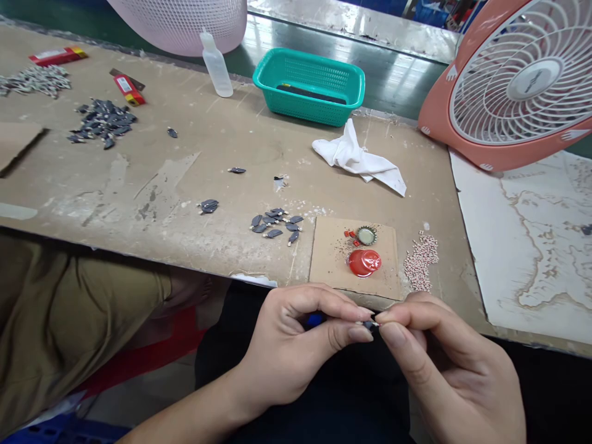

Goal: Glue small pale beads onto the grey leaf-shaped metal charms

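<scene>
The left hand pinches a small dark grey piece between thumb and forefinger, before the table's near edge; the right hand has thumb and forefinger closed at the piece's pale tip. Just beyond, a cardboard square bears a glossy red blob and a bottle cap, between similar dark pieces on the left and pinkish grains on the right. Farther back are a white cloth and a green basket.

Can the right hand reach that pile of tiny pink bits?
Probably yes: the pile of tiny pink bits lies just beyond the right hand, with nothing seen between, though it's busy at a small dark piece.
</scene>
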`<act>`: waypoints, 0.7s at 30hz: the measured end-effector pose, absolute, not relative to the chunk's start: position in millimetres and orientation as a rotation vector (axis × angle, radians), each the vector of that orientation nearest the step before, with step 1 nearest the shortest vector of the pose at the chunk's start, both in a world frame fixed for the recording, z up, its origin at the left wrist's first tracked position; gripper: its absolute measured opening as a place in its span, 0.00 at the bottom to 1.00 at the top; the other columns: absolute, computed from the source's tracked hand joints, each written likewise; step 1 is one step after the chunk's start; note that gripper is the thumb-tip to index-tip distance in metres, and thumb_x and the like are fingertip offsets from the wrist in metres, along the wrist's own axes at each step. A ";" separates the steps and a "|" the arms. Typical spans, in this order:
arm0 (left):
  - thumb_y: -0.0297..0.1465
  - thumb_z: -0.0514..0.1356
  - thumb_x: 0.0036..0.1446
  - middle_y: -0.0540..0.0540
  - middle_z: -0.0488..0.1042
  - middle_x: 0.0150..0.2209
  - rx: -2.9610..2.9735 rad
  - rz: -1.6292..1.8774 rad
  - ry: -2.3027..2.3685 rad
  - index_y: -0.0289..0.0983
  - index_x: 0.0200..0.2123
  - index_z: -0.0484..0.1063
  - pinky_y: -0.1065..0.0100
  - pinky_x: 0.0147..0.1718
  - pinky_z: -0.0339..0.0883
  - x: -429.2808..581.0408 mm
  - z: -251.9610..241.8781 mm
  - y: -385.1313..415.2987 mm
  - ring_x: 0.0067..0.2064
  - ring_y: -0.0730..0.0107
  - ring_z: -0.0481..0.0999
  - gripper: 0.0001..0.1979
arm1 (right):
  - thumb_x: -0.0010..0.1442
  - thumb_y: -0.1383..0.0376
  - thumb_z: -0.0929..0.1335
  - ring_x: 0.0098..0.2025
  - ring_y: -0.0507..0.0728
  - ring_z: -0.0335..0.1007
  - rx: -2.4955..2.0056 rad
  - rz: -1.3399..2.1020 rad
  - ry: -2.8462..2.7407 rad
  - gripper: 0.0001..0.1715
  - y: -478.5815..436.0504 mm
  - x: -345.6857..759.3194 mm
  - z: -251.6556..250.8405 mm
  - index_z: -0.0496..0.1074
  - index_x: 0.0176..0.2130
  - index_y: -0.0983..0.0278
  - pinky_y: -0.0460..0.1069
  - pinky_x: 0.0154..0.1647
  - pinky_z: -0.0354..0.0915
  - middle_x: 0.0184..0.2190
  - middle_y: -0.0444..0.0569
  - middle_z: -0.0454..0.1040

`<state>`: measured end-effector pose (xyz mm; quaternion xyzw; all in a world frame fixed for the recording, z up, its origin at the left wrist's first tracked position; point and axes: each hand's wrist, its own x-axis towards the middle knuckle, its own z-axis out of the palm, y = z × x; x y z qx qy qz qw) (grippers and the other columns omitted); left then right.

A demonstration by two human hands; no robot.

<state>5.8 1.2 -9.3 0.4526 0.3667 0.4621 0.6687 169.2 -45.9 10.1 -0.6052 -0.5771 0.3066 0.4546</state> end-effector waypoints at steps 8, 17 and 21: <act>0.23 0.75 0.52 0.47 0.86 0.30 1.115 1.106 0.841 0.41 0.29 0.86 0.71 0.34 0.81 5.5 -8.8 0.1 0.32 0.66 0.85 0.07 | 0.64 0.64 0.72 0.25 0.49 0.66 -1.502 0.772 -1.389 0.06 -48.3 166.9 2.4 0.78 0.33 0.56 0.43 0.24 0.62 0.25 0.41 0.73; 0.15 0.67 0.57 0.45 0.86 0.31 1.496 1.232 0.771 0.37 0.35 0.85 0.71 0.34 0.81 3.4 -21.3 -1.9 0.33 0.66 0.86 0.11 | 0.66 0.63 0.71 0.22 0.48 0.62 -1.520 0.798 -1.472 0.07 -49.1 169.8 -3.3 0.79 0.34 0.59 0.43 0.23 0.61 0.22 0.40 0.69; 0.18 0.72 0.54 0.45 0.86 0.32 1.417 1.174 0.805 0.36 0.33 0.85 0.75 0.34 0.79 3.5 -22.2 0.1 0.32 0.68 0.86 0.07 | 0.66 0.62 0.71 0.25 0.48 0.67 -1.493 0.789 -1.450 0.06 -49.7 172.4 -9.5 0.80 0.36 0.57 0.43 0.24 0.63 0.24 0.41 0.73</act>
